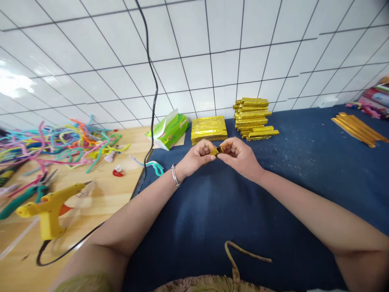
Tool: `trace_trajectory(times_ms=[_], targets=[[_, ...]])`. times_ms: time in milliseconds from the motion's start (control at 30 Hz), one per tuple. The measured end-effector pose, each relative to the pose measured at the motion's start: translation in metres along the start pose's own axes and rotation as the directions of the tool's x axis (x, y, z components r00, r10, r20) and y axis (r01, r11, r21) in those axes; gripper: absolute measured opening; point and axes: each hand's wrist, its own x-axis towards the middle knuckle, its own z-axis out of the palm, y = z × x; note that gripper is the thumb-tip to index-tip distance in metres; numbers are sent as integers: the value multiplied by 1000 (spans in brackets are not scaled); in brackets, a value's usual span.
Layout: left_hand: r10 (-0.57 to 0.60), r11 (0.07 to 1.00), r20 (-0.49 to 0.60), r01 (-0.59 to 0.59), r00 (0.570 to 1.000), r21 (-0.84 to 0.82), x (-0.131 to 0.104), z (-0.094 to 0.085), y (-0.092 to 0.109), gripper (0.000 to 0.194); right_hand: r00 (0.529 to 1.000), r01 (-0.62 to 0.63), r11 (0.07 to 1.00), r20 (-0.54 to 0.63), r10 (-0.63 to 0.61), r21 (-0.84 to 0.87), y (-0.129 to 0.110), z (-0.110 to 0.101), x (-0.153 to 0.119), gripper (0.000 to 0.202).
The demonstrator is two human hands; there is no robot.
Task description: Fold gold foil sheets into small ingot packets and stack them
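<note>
I see the left hand (197, 157) and right hand (240, 156) pinching one small gold foil piece (216, 151) over the desk's (304, 174) far edge, mid-fold; next crease needs firm, even fingertip pressure.

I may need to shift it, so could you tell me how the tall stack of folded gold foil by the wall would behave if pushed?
The stack looks loosely piled, edges uneven, so it may topple or slide apart. The shiny foil pieces probably slip easily and seem light.

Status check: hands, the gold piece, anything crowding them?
Both hands, left hand and right hand, pinch small folded gold piece. Held above blue cloth. Gold sheet stack behind, clear.
</note>
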Motion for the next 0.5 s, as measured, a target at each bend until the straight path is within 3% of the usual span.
trace_trajectory(times_ms=[333,500], targets=[[239,964,-58,-230,969,133,-2,13,-4,27,992,115,960,-22,-125,-254,0,6,-7,19],[186,968,-1,-183,983,171,-1,9,-8,31,979,200,934,10,-206,-296,2,6,-7,16]])
